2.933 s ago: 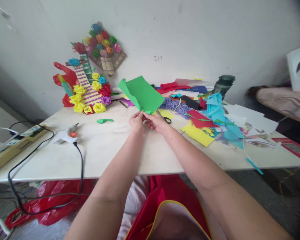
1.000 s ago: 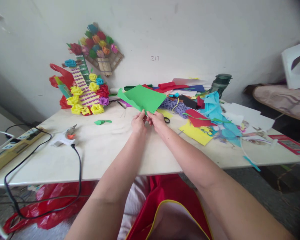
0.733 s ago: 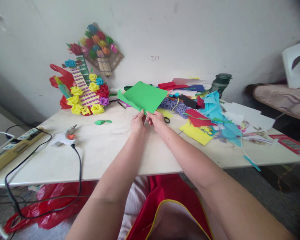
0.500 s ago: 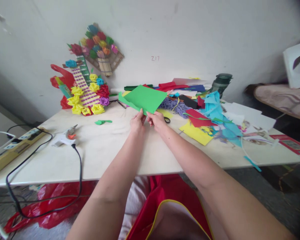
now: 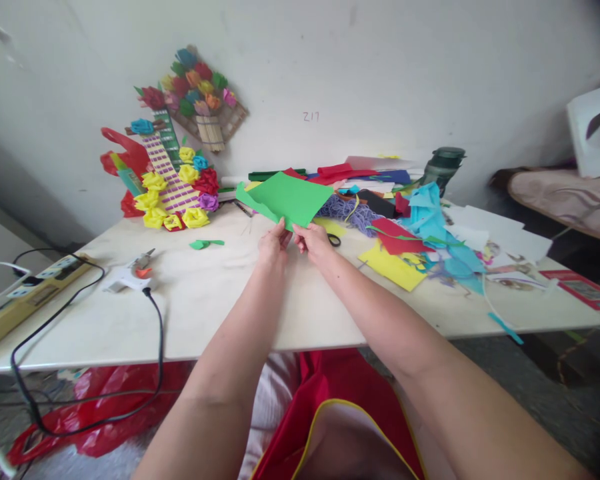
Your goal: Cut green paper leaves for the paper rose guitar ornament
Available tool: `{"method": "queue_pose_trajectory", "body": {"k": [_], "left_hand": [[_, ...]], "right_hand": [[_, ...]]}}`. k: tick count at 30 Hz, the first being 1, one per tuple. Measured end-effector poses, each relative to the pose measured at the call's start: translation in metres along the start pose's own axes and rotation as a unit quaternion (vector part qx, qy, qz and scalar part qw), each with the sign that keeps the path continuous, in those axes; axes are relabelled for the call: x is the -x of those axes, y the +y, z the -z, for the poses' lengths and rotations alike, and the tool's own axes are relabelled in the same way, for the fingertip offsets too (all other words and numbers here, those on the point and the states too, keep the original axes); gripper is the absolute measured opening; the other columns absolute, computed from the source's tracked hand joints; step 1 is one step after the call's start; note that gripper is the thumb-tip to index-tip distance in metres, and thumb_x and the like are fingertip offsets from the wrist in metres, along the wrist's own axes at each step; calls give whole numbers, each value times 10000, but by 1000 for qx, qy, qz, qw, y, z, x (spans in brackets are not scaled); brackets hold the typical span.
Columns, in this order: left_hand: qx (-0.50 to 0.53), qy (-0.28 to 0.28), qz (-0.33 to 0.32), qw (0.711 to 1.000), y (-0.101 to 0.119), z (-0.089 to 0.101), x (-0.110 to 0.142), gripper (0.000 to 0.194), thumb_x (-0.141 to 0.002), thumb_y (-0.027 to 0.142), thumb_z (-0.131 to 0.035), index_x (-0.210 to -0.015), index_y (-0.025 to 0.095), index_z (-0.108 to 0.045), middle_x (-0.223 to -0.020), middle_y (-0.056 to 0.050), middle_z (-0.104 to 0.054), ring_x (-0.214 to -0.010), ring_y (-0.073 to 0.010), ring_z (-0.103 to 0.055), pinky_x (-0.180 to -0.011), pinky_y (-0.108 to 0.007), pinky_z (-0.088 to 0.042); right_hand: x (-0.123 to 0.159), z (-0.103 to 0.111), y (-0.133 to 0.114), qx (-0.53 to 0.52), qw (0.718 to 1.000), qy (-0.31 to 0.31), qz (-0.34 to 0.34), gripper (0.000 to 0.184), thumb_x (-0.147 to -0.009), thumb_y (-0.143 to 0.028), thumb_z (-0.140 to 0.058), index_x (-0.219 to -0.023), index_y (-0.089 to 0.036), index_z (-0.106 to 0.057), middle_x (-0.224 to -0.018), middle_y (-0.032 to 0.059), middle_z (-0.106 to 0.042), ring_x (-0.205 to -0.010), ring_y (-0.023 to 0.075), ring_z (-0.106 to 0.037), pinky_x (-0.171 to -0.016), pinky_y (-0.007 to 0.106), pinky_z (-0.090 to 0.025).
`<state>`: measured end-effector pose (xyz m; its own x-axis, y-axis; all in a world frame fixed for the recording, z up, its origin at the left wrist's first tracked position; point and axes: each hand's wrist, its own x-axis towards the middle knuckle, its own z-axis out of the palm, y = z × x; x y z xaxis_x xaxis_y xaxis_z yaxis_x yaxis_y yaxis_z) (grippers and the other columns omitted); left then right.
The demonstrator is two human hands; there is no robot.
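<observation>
A sheet of green paper (image 5: pixel 291 197) is held up over the table, tilted, with its left edge curled. My left hand (image 5: pixel 276 241) pinches the near edge, thumb on top. Close beside it, my right hand (image 5: pixel 311 240) grips the same edge near the right corner. The fingers beneath the sheet are partly hidden. Just right of my right hand, a black scissor handle (image 5: pixel 334 240) shows on the table; the rest of it is hidden. Small green paper pieces (image 5: pixel 206 245) lie to the left of my hands.
A glue gun (image 5: pixel 134 273) with a black cord and a power strip (image 5: pixel 35 293) are at the left. Paper flower crafts (image 5: pixel 175 187) stand behind. Purple yarn (image 5: pixel 353 212), yellow paper (image 5: pixel 393 265), blue crepe paper (image 5: pixel 425 210) and a dark bottle (image 5: pixel 444 168) crowd the right.
The green paper has dipped and tilted very slightly. Both hands keep the same hold at almost the same place.
</observation>
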<state>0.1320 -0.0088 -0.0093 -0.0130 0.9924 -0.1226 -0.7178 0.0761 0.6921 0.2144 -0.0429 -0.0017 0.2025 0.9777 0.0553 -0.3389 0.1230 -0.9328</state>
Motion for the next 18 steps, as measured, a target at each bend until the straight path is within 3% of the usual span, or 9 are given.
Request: {"method": "queue_pose_trajectory", "body": {"k": [18], "left_hand": [[-24,11,20,999,11,-1,1,55,-730,153,-654,-693,141,-616,-617,-18,-646,-579,-101,-630,-650,-204,-503]], "right_hand": [[1,1,-3,2,1000,-7,-15,294,-702,-285,-673,-572,-177,-433,-347,-82,-460,-259,35,-320,-277,177,-217]]}}
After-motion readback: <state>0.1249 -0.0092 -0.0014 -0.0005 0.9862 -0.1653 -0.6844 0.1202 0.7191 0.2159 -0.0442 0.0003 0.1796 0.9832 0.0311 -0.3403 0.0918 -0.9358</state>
